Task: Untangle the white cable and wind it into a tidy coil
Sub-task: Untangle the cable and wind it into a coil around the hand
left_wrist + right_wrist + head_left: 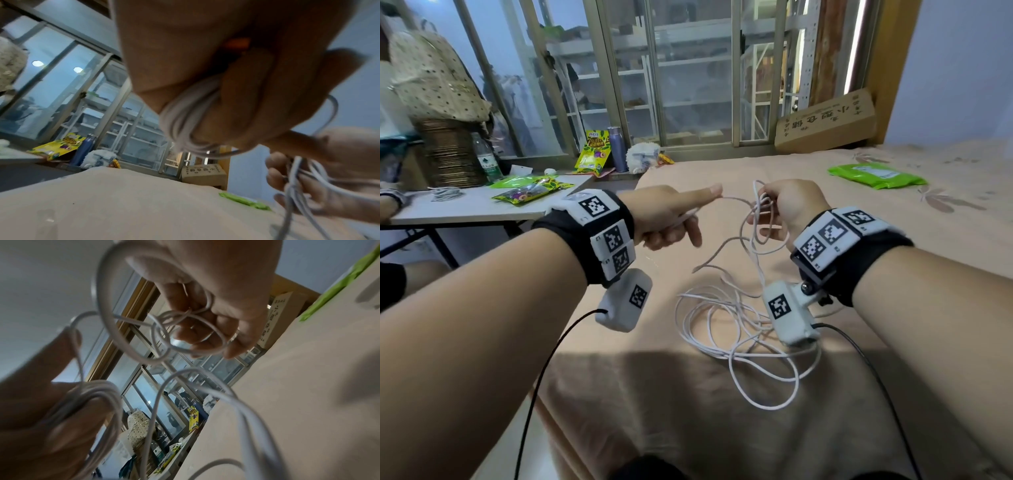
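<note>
A long white cable [736,329] lies in loose tangled loops on the peach bedsheet [893,308] and rises to both hands. My left hand [674,216] holds several wound turns of the cable [185,123] round its curled fingers, with the index finger pointing right. My right hand [787,205] pinches a knotted cluster of loops [185,327] just right of the left fingertip. A short strand [736,200] runs between the two hands. Both hands hover above the bed.
A green packet [876,174] lies on the bed at far right. A cardboard box [828,120] leans at the window. To the left stands a white table [465,212] with snack bags, a water bottle [486,157] and a purple flask [616,147].
</note>
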Available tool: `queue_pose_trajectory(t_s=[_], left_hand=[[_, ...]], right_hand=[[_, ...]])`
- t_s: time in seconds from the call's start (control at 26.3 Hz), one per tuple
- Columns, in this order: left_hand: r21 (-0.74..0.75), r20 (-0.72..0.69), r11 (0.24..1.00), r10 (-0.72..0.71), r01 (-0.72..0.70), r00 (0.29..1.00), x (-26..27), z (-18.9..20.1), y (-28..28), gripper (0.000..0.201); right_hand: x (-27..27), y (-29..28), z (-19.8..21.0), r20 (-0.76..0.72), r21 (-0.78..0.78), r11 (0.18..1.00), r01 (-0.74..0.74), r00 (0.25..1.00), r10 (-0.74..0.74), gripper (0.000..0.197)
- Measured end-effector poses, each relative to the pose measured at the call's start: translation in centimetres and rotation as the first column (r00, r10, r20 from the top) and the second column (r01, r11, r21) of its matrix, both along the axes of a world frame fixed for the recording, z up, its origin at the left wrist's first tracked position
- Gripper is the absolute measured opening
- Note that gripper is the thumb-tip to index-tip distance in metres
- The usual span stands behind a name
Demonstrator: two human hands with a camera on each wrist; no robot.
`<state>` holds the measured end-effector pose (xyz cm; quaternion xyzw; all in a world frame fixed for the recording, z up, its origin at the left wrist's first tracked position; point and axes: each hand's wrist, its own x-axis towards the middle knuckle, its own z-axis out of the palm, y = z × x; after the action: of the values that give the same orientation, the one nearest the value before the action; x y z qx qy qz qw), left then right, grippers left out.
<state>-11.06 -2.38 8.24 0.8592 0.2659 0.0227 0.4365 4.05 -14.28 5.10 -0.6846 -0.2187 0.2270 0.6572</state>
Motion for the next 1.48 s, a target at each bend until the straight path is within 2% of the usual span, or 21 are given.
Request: queue_pose_trajectory(t_s=[0.08,0.15,0.19,0.27,0.34,0.38,0.49,0.61,0.72,0.76,0.87,0.91,0.99,1.06,1.14,1.25,1.33,1.41,1.48], left_hand=[[-0.029,-0.089,0.993,-0.117,0.115,0.989,-0.1,-0.1,-0.7,0.078],[-0.142,-0.095,0.965,-0.235,0.221,0.967,-0.1,-0.3,-1.4,0.07],[-0.226,-0.05,0.935,-0.292,0.274,0.955,-0.1,-0.4,-1.6,0.063],[-0.416,0.133,0.83,-0.347,0.37,0.928,0.1,-0.2,-2.0,0.055],[-0.548,0.318,0.73,-0.268,0.408,0.909,0.4,0.5,-2.3,0.054],[-0.591,0.384,0.697,-0.202,0.408,0.901,0.5,1.0,-2.3,0.055],[-0.684,0.498,0.613,-0.002,0.394,0.867,0.8,2.1,-2.3,0.06],[-0.751,0.529,0.541,0.152,0.377,0.835,1.1,2.6,-2.7,0.06],[-0.784,0.553,0.475,0.245,0.399,0.796,1.3,2.8,-3.2,0.059],[-0.792,0.559,0.458,0.277,0.404,0.781,1.3,3.0,-3.3,0.056],[-0.796,0.584,0.458,0.413,0.395,0.699,1.5,3.4,-3.7,0.045],[-0.794,0.594,0.469,0.461,0.387,0.66,1.6,3.6,-3.8,0.042],[-0.791,0.603,0.499,0.537,0.355,0.589,1.7,3.8,-4.0,0.039],[-0.793,0.604,0.506,0.582,0.339,0.544,1.8,3.9,-4.1,0.038],[-0.796,0.603,0.498,0.613,0.344,0.51,1.8,4.2,-4.1,0.037],[-0.801,0.598,0.494,0.648,0.337,0.471,1.8,4.5,-3.9,0.035],[-0.802,0.597,0.505,0.662,0.318,0.453,1.7,4.4,-3.7,0.034],[-0.798,0.601,0.527,0.665,0.291,0.443,1.7,4.3,-3.6,0.034],[-0.796,0.604,0.537,0.669,0.281,0.433,1.7,4.3,-3.4,0.034]], right_hand=[[0.3,0.2,-0.1,-0.001,0.026,0.999,0.028,1.0,-0.028,0.028],[0.5,0.4,-0.1,0.015,0.024,0.999,0.044,0.999,-0.045,0.026],[0.5,0.5,-0.1,0.058,0.002,0.999,0.043,0.997,-0.043,0.023],[0.6,1.0,-0.3,0.247,-0.109,0.994,0.028,0.969,0.0,0.016],[0.5,1.3,-0.8,0.446,-0.191,0.979,0.068,0.895,0.025,0.025],[0.2,1.3,-1.0,0.505,-0.178,0.981,0.08,0.863,0.021,0.034],[-1.3,1.1,-0.6,0.64,0.049,0.997,0.057,0.765,-0.075,0.046],[-2.7,0.9,0.1,0.679,0.208,0.978,-0.02,0.723,-0.129,0.036],[-3.5,1.0,-0.3,0.727,0.137,0.984,-0.112,0.686,-0.023,0.027],[-3.6,1.1,-0.5,0.703,0.112,0.984,-0.137,0.711,0.019,0.023],[-3.7,1.1,-1.0,0.573,0.059,0.974,-0.217,0.807,0.145,0.013],[-3.7,1.1,-1.1,0.559,0.022,0.971,-0.236,0.809,0.184,0.012],[-3.7,1.1,-1.2,0.593,-0.091,0.967,-0.238,0.767,0.245,0.009],[-3.8,1.2,-1.5,0.612,-0.19,0.958,-0.216,0.737,0.287,0.014],[-3.9,1.3,-1.8,0.603,-0.216,0.957,-0.196,0.744,0.288,0.024],[-3.8,1.3,-2.1,0.619,-0.209,0.964,-0.165,0.74,0.261,0.046],[-3.8,1.2,-1.9,0.638,-0.199,0.965,-0.17,0.725,0.259,0.054],[-4.0,1.2,-1.8,0.599,-0.149,0.967,-0.206,0.76,0.254,0.053],[-4.3,1.3,-1.9,0.503,-0.067,0.962,-0.266,0.823,0.263,0.039]])
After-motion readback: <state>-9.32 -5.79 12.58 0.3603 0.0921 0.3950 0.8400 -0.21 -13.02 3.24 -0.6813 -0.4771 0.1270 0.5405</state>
